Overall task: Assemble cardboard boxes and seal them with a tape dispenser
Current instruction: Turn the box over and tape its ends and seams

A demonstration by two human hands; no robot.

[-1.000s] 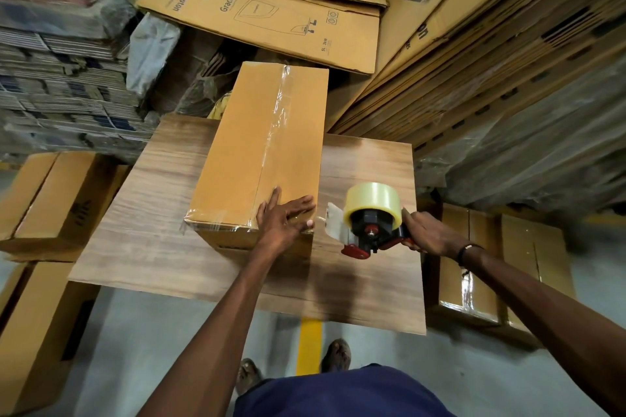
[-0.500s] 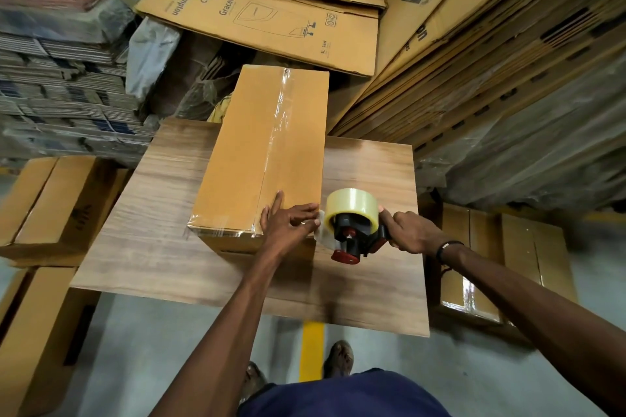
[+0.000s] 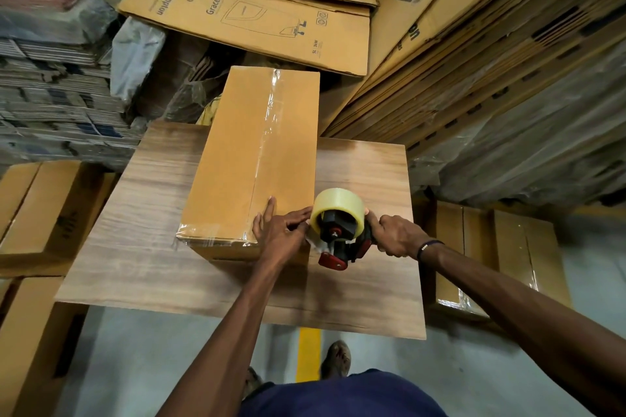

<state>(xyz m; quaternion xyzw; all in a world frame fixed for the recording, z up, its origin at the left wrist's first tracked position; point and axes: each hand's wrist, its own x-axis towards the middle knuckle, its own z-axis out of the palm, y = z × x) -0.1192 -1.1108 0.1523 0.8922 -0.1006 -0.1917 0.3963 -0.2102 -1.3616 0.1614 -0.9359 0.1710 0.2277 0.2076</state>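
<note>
A long brown cardboard box [image 3: 244,159] lies on a wooden table [image 3: 142,247], with clear tape running along its top seam. My left hand [image 3: 281,234] rests on the box's near right corner, fingers stretched toward the tape end. My right hand [image 3: 396,235] grips the handle of a red and black tape dispenser [image 3: 338,230] carrying a roll of clear tape. The dispenser sits right against the box's near right edge, touching my left fingers.
Flat printed cartons [image 3: 250,17] lean in stacks behind and to the right. Assembled boxes [image 3: 37,210] stand on the floor at the left, and taped ones [image 3: 491,257] at the right. A yellow line [image 3: 309,355] marks the grey floor by my feet.
My right hand has brought the tape dispenser leftward until it meets the box corner and my left hand. The left hand stays on the box corner.
</note>
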